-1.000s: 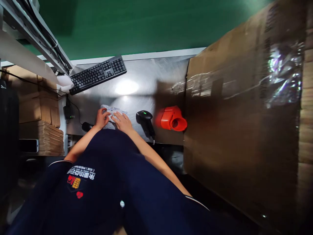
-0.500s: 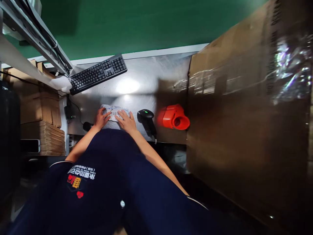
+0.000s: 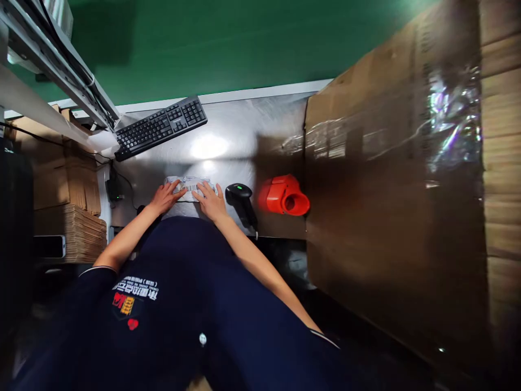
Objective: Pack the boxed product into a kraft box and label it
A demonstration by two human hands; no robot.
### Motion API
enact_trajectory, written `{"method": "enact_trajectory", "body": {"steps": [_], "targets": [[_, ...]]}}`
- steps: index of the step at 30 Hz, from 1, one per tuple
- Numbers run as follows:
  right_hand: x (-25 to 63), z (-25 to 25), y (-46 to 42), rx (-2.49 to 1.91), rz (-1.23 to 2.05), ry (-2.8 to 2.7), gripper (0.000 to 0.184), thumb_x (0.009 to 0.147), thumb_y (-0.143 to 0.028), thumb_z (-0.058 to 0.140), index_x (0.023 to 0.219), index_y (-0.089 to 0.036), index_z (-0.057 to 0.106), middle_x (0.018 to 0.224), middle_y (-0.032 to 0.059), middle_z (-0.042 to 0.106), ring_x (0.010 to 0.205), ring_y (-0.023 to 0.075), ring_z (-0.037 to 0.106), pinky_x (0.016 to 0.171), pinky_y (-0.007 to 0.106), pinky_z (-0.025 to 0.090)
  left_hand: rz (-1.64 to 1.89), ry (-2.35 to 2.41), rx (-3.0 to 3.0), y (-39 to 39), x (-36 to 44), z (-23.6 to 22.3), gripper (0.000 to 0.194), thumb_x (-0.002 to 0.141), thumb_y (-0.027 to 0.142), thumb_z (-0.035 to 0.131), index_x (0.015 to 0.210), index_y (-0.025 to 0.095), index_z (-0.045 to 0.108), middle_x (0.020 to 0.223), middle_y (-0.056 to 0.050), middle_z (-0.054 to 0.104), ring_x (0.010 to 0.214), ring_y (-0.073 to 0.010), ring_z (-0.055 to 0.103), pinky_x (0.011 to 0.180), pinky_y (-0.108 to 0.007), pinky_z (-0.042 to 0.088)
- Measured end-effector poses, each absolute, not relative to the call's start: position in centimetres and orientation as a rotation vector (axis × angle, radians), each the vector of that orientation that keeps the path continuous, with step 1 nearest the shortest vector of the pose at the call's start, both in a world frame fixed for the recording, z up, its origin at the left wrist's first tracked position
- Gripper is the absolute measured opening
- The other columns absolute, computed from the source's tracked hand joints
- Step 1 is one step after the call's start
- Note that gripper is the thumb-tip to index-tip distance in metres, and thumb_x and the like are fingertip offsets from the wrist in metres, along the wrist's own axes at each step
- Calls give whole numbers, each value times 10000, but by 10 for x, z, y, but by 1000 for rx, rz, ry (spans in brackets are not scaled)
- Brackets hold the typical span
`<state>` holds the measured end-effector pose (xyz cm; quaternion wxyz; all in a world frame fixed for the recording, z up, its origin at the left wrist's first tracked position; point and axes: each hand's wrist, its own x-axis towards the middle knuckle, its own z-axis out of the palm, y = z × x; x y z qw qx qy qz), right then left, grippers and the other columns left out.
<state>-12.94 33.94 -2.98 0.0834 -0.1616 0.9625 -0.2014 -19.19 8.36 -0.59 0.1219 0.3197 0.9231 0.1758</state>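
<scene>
Both hands (image 3: 188, 200) open, touching labelled packet (image 3: 189, 188)

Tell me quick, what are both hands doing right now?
Left hand: open, fingers resting on the packet.
Right hand: open, fingers spread on the packet's other end.

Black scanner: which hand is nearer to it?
Right. The right hand lies just left of the black scanner, fingers on the labelled packet; the left hand is farther left, at the packet's other end.
</scene>
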Motion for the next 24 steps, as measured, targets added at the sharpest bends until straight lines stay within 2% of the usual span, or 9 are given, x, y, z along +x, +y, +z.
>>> {"method": "enact_trajectory", "body": {"steps": [4,7,11,14,16,19,22,24], "targets": [[-131,-33,338,-476,-612,2885,544,1035,-94,468,1515,-264,660,1704,107,505,1624,325,411,1334,713,289,498,2608,1002,81,-207,-4,197,991,249,656,1137,293,781,1463,-115,635,1201,-297,639,774,-341,558],[-135,-31,336,-470,-611,2867,545,1043,-99,465,1524,-276,652,1715,100,488,1633,321,398,1344,722,256,522,2583,982,81,-213,-7,165,996,260,619,1090,271,754,1374,-99,669,1170,-271,662,714,-306,567],[-143,-25,332,-470,-603,2845,541,1050,-103,448,1528,-265,645,1732,105,461,1649,327,368,1348,732,226,626,2627,922,77,-211,-11,138,967,272,649,1042,254,763,1288,-105,709,1128,-254,696,845,-358,631],[-140,-20,335,-474,-616,2839,530,1020,-93,474,1480,-254,680,1718,107,491,1643,327,377,1355,716,225,755,2641,867,69,-202,-12,165,939,320,718,1081,292,798,1322,-100,716,1157,-254,714,990,-416,632],[-126,-16,344,-418,-648,2900,506,1015,-126,487,1461,-254,689,1694,113,527,1627,335,402,1351,714,234,775,2633,853,65,-194,-14,240,909,306,760,1144,318,804,1375,-99,718,1221,-273,713,1008,-434,636],[-94,-9,372,83,-742,3122,540,1033,-265,499,1561,-195,588,1680,194,516,1597,382,432,1314,714,307,789,2648,817,64,-184,-16,282,907,264,759,1181,312,806,1413,-111,728,1286,-303,707,990,-459,654],[-73,-5,404,796,-834,3065,812,954,-407,628,1647,-44,410,1637,331,488,1544,462,469,1237,697,423,827,2675,770,68,-181,-18,218,967,286,701,1152,283,816,1380,-137,754,1269,-302,727,1002,-474,657],[-73,-5,420,958,-915,2828,903,885,-416,706,1633,-15,400,1557,347,567,1470,465,552,1189,665,488,855,2667,742,72,-182,-20,212,997,336,667,1123,266,823,1352,-150,770,1238,-301,743,1003,-484,657]]}}
